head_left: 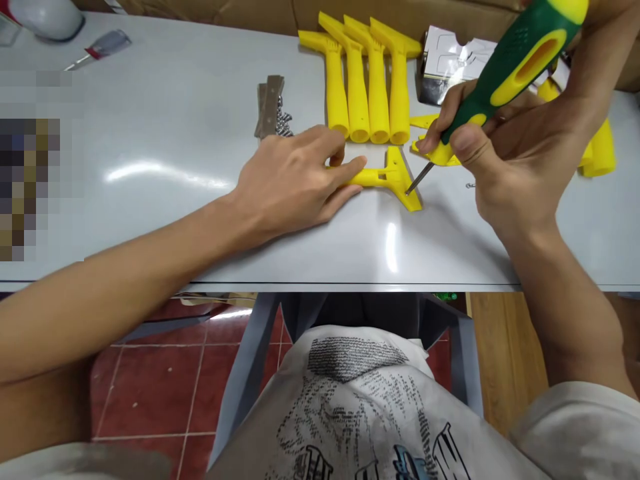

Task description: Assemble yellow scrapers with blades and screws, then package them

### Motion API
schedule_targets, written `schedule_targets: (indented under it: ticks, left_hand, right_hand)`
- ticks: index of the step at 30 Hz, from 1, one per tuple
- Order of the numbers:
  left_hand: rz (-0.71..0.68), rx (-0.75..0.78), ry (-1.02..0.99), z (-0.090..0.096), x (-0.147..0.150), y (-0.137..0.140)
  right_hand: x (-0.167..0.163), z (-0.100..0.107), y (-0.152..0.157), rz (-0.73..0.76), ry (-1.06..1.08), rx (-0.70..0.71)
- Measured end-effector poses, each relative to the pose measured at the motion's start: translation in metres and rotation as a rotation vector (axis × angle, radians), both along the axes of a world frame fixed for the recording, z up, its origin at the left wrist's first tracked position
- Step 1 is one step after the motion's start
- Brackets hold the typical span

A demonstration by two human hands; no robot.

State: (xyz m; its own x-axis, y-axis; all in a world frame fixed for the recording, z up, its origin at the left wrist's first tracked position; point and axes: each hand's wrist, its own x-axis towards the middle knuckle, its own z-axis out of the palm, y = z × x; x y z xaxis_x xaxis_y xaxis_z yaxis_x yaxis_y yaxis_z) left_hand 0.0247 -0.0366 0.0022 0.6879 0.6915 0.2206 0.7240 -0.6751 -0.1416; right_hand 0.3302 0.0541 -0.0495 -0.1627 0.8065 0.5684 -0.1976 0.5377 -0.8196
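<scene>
My left hand [295, 177] lies on the table with its fingers closed around the tube of a yellow plastic scraper handle [397, 175]. The T-shaped head of that piece points right, flat on the tabletop. In my right hand [525, 147] is a green and yellow screwdriver [505, 73], tilted, its shaft tip down at a hole or screw in the head. Several more yellow handles [358, 93] stand in a row just behind. Grey-brown metal strips [271, 103] and a heap of small screws [283, 120] sit behind my left hand.
Beyond my right hand are a white and black box [457, 60] and more yellow parts [603, 150], partly hidden. A clear-handled screwdriver [107, 45] lies at the far left. One small screw [470, 185] rests near my right hand. The table's front edge [350, 287] faces me.
</scene>
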Motion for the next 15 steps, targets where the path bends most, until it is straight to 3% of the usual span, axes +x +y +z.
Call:
schedule_targets:
  ticks: [2,3,5,7,8,11,15]
  left_hand:
    - [-0.028,-0.035,-0.059,-0.004,-0.001,0.001]
    - [-0.039,-0.057,-0.090,-0.006,-0.002,0.002]
    - [-0.056,-0.091,-0.146,-0.011,-0.004,0.007]
    - [-0.077,-0.091,-0.196,-0.014,-0.005,0.010]
    - [-0.088,-0.082,-0.218,-0.015,-0.005,0.010]
    - [-0.151,-0.042,-0.229,-0.016,-0.005,0.008]
    - [-0.221,0.015,-0.164,-0.014,-0.001,0.002]
  right_hand:
    - [-0.006,0.005,-0.003,-0.067,0.110,0.222]
    - [-0.007,0.013,-0.011,-0.023,0.049,0.243]
    - [-0.004,0.034,-0.036,-0.041,-0.099,0.114]
    - [0.002,0.054,-0.059,-0.167,-0.088,-0.004]
    - [0.005,0.061,-0.065,-0.162,-0.022,0.061]
    - [0.010,0.071,-0.059,-0.047,0.099,0.198]
    - [0.009,0.075,-0.040,-0.154,-0.280,-0.073]
